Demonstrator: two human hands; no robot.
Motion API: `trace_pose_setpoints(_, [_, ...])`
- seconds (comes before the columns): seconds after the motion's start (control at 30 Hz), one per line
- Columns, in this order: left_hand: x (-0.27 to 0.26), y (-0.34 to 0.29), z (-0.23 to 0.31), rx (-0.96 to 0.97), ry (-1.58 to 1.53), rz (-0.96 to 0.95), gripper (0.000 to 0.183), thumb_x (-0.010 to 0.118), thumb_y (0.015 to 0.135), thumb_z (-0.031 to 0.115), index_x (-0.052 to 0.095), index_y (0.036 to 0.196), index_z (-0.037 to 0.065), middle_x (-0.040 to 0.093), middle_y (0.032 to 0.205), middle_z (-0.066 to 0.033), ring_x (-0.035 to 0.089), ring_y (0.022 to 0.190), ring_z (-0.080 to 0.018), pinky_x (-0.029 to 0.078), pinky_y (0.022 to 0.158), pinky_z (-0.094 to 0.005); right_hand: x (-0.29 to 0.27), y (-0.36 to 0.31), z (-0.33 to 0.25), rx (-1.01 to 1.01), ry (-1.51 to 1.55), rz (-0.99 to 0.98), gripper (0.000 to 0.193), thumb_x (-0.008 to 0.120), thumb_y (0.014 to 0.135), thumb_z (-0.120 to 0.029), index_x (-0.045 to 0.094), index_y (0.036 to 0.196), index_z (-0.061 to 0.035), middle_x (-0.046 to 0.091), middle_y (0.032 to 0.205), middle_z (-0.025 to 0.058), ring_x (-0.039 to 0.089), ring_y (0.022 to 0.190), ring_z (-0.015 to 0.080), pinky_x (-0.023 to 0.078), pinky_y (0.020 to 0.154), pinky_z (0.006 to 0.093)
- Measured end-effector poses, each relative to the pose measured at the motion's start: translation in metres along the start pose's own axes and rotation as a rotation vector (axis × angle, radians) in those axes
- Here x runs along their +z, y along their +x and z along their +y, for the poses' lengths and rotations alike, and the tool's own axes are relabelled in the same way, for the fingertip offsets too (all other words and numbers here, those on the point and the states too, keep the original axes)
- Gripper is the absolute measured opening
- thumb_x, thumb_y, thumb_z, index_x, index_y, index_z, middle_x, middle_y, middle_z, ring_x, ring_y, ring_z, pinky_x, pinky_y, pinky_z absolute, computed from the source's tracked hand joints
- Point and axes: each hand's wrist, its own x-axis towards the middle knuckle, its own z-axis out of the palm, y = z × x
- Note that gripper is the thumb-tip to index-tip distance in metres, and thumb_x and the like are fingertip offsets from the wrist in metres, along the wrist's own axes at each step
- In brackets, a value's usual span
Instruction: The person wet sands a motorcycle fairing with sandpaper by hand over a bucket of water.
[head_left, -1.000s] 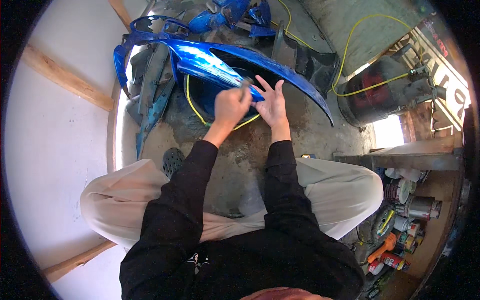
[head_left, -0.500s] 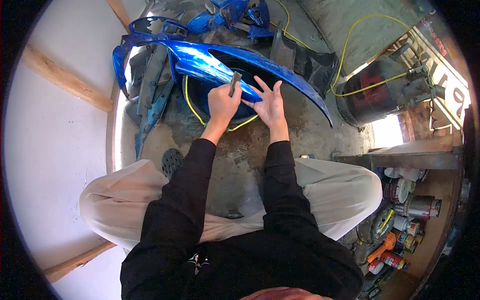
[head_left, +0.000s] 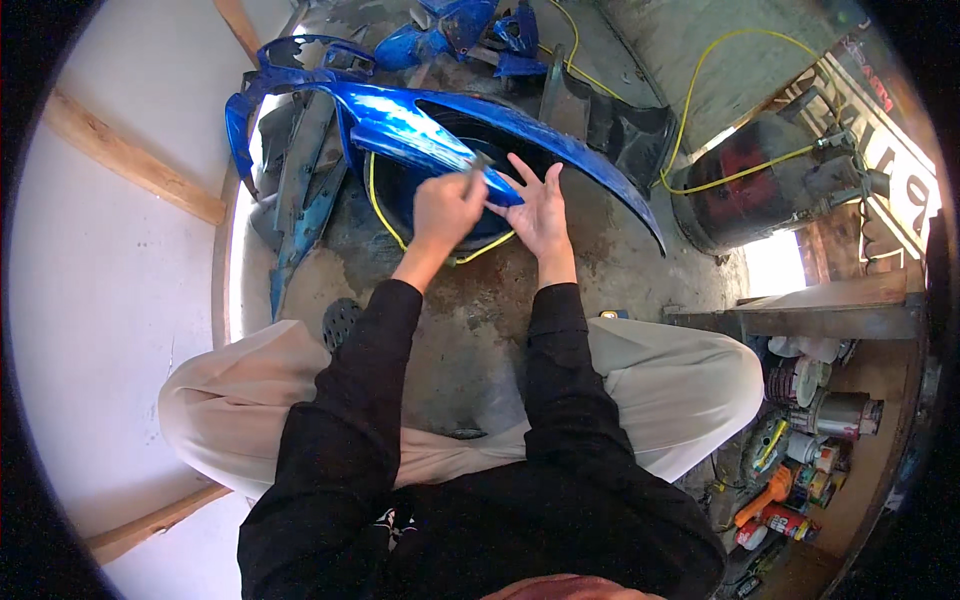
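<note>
A glossy blue vehicle fairing panel with a long curved arm stretches across in front of me. My left hand is closed in a fist around a small greyish-brown strip, which looks like folded sandpaper, and presses it against the panel's lower pointed end. The strip is slightly smeared by motion. My right hand lies palm up at that same tip, with fingers spread; some of them touch or pass behind the panel edge, partly hidden. Beneath the panel sits a dark round basin.
A yellow hose loops around the basin. Further blue panels lie at the back, and dark panels lean at left. A dark compressor tank is at right, above a wooden shelf with cans and an orange-handled tool.
My left hand has shifted slightly left, and the strip in it has tilted and blurred against the panel. My right hand and the panel stay nearly where they were.
</note>
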Motion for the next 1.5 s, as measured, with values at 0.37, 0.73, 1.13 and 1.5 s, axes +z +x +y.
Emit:
trace_pose_setpoints(0.37, [-0.018,0.019,-0.03,-0.027,0.116,0.188,0.033,0.067,0.098,0.022,0.072,0.071,0.003,0.066,0.066,-0.0209,0.067,0.06,-0.0412,0.05,0.055,-0.0501,0.003,0.002,0.003,0.016,0.031,-0.022,0.114,0.043,0.093,-0.085,0.019,0.167,-0.0011,0.029,0.162,0.0375,0.041,0.148,0.0478,0.029,0.122,0.068])
trace_pose_setpoints(0.73, [0.005,-0.008,0.004,0.125,-0.034,-0.056,0.031,0.07,0.097,0.023,0.075,0.074,0.003,0.068,0.067,-0.0175,0.069,0.059,-0.0372,0.05,0.054,-0.0476,-0.005,0.002,0.003,-0.016,-0.029,-0.041,0.113,0.043,0.094,-0.085,0.02,0.167,-0.001,0.036,0.159,0.036,0.047,0.142,0.0464,0.034,0.118,0.0674])
trace_pose_setpoints(1.13, [0.013,-0.017,0.018,0.178,-0.005,-0.143,0.026,0.072,0.095,0.025,0.076,0.077,0.007,0.068,0.07,-0.0186,0.068,0.061,-0.0396,0.05,0.055,-0.0482,-0.008,0.0,0.0,0.012,-0.102,0.0,0.111,0.038,0.095,-0.085,0.021,0.167,-0.0019,0.039,0.157,0.0347,0.05,0.14,0.0441,0.037,0.118,0.0656])
trace_pose_setpoints(1.5, [-0.002,0.008,-0.011,0.017,0.068,0.055,0.039,0.068,0.099,0.029,0.071,0.071,0.002,0.067,0.067,-0.0217,0.066,0.057,-0.0402,0.049,0.054,-0.0499,-0.002,0.002,0.001,0.019,-0.003,0.015,0.11,0.042,0.096,-0.083,0.02,0.167,-0.0017,0.04,0.156,0.0335,0.048,0.142,0.046,0.034,0.119,0.067])
